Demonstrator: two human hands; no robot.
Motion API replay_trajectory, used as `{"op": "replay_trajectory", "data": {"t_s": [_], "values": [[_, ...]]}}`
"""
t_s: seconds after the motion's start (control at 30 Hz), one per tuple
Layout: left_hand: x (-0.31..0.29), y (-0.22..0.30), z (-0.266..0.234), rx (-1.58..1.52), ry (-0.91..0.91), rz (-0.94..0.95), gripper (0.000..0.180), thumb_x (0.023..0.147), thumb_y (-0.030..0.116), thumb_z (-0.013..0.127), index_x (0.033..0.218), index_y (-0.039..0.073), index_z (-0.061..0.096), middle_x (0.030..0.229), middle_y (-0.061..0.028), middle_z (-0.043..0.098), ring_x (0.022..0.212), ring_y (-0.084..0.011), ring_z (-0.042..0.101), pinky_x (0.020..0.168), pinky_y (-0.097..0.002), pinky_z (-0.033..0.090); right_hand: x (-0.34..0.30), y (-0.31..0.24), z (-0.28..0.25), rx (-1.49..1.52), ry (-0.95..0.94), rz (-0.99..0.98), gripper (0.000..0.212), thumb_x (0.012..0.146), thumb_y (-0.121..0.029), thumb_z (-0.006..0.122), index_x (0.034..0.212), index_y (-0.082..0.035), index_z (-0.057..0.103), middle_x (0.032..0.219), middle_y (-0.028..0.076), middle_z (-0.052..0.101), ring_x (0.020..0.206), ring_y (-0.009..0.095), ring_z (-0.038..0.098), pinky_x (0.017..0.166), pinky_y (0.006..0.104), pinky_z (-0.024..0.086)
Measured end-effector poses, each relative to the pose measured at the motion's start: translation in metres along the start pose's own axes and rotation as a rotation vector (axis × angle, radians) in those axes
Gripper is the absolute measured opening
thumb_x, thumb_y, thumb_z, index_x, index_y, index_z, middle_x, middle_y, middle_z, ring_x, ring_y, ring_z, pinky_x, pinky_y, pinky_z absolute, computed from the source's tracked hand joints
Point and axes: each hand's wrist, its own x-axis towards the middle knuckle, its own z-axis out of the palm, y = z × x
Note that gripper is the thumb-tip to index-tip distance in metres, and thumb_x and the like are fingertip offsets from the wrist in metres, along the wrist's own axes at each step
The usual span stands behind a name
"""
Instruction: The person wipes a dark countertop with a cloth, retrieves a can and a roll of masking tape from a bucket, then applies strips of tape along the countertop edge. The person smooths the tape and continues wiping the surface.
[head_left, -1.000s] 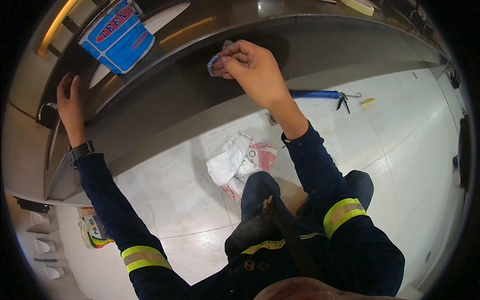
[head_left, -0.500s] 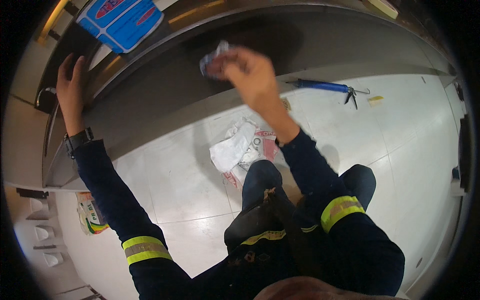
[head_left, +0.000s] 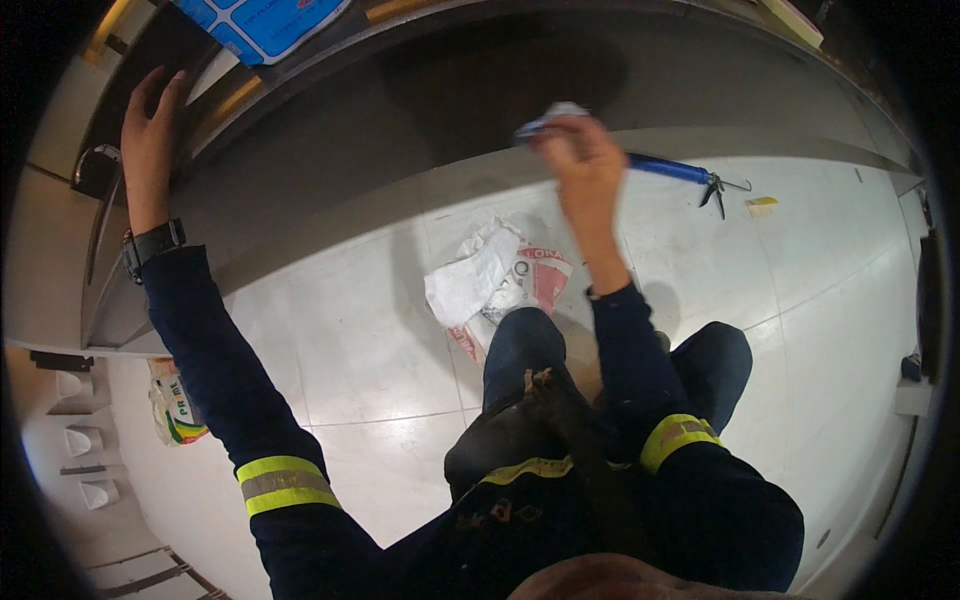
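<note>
A pale, glossy tiled floor (head_left: 380, 375) spreads below the right hand (head_left: 592, 165); a yellow glow (head_left: 103, 35) shows beyond the left hand (head_left: 150, 125)

Wad (head_left: 562, 110): white and blue, blurred. Worktop front (head_left: 330, 125): dark grey-brown. Container (head_left: 280, 25): bright blue, white lines. Sleeves (head_left: 220, 345): navy; armbands (head_left: 287, 485) fluorescent yellow, grey-tan central stripe. Caulking gun (head_left: 672, 169): blue barrel, black trigger. Floor (head_left: 375, 450): whitish, grey grid lines. Crumpled bag (head_left: 547, 280): white, red patches.
</note>
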Motion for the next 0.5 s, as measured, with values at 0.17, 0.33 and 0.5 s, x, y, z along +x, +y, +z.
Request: {"op": "replay_trajectory", "data": {"t_s": [0.17,0.33,0.5], "values": [[0.011,-0.022,0.01,0.053,-0.061,0.065,0.067,0.092,0.052,0.069,0.141,0.006,0.061,0.14,-0.0244,0.062,0.134,-0.0349,0.057,0.111,-0.0398,0.042,-0.031,-0.032,0.113,-0.136,-0.385,0.064,0.021,0.089,-0.007,0.069,0.109,-0.003,0.073,0.099,0.009,0.076,0.091,0.017,0.072,0.084,0.0315,0.056],[0.001,-0.011,-0.004,-0.019,-0.063,-0.01,0.07,0.093,0.053,0.067,0.143,0.005,0.059,0.141,-0.0237,0.062,0.135,-0.034,0.056,0.111,-0.0392,0.041,-0.012,0.002,0.032,-0.016,-0.099,0.024,0.014,0.091,-0.004,0.067,0.103,-0.004,0.073,0.094,0.01,0.076,0.084,0.016,0.073,0.077,0.0316,0.058],[0.008,-0.009,0.002,-0.034,-0.15,-0.02,0.071,0.094,0.053,0.067,0.145,0.004,0.057,0.144,-0.0225,0.06,0.137,-0.0312,0.054,0.113,-0.0372,0.04,-0.029,-0.021,0.097,-0.156,-0.175,-0.093,0.016,0.089,-0.01,0.071,0.104,-0.004,0.072,0.096,0.015,0.077,0.085,0.025,0.075,0.079,0.0378,0.059]]}}
